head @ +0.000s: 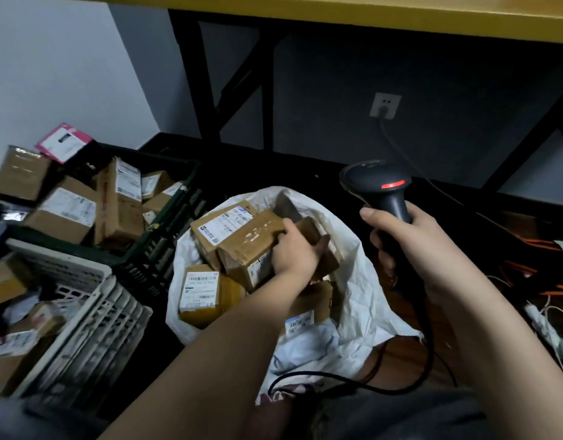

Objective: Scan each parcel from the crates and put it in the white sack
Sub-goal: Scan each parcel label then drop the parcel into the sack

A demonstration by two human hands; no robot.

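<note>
The left hand (294,249) covers the near end of the brown parcel (251,246) it grips, and its forearm hides part of the white sack (353,300) and the boxes in it. The white crate (93,300) is blurred and cut off by the left edge; its parcels cannot be told apart. Label print is too small to read. The scanner (382,192) cable disappears under dark cloth at the bottom edge
</note>
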